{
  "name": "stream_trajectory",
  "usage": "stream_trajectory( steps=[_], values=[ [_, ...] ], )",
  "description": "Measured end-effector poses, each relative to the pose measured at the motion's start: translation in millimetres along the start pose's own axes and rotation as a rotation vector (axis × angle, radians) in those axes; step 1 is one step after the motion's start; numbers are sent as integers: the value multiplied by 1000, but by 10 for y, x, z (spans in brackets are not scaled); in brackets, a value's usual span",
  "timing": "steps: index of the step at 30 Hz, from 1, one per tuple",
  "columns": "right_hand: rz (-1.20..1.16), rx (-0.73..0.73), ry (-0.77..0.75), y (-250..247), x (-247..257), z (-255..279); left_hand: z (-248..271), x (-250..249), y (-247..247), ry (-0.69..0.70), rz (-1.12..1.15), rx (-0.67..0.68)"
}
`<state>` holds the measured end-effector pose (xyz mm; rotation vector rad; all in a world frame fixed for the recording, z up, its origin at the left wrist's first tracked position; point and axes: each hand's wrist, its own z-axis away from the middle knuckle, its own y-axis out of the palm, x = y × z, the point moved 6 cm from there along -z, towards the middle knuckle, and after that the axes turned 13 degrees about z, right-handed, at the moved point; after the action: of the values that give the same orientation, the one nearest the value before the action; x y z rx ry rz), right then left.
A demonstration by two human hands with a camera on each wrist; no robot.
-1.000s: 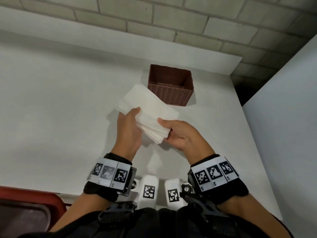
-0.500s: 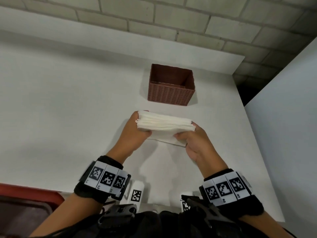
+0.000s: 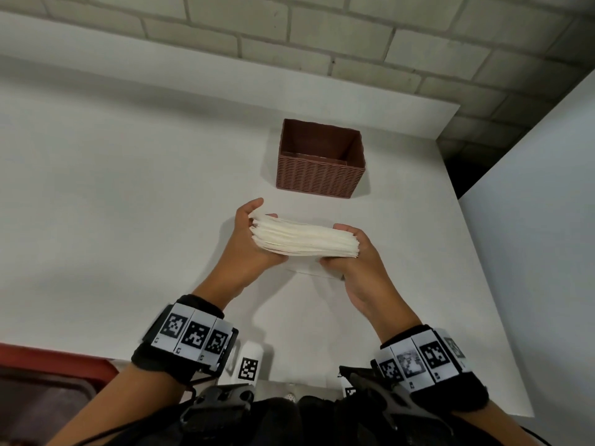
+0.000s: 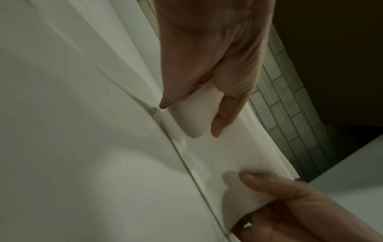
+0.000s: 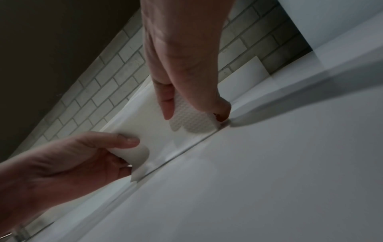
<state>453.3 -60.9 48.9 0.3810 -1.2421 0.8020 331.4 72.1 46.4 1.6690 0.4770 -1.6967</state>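
Note:
A thick stack of white paper napkins point(image 3: 306, 239) stands on its long edge on the white table point(image 3: 128, 188), close in front of me. My left hand point(image 3: 252, 235) grips the stack's left end, thumb on the near face and fingers behind. My right hand point(image 3: 359, 252) grips the right end the same way. In the left wrist view the left hand point(image 4: 190, 117) pinches the embossed napkins point(image 4: 217, 152). The right wrist view has the right hand point(image 5: 196, 114) pinching the napkins point(image 5: 149, 131) at the table surface. An empty brown woven basket point(image 3: 318, 175) sits just beyond the stack.
A low white ledge and a brick wall point(image 3: 322, 27) close off the back. A white panel point(image 3: 531, 220) rises at the right, past the table's right edge. A red-rimmed object point(image 3: 48, 375) shows at the lower left.
The stack was held flat and slanted between my hands a second ago. It has been turned onto its edge, squared between both hands and lowered onto the table.

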Motion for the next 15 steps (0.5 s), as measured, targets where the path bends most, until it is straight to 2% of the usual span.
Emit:
stream_trajectory(
  steps=[5, 8, 11, 13, 15],
  values=[
    [118, 21, -18, 10, 9, -10, -11, 26, 32, -5, -69, 29],
    [173, -3, -28, -40, 75, 31, -9, -66, -24, 51, -165, -16],
    [205, -26, -114, -122, 341, 116, 12, -346, -76, 137, -194, 1],
    [165, -3, -185, -142, 586, 184, -2, -594, -121, 148, -59, 3],
    [16, 52, -225, -115, 804, 246, -71, -786, -180, 144, 234, 18]
  ],
)
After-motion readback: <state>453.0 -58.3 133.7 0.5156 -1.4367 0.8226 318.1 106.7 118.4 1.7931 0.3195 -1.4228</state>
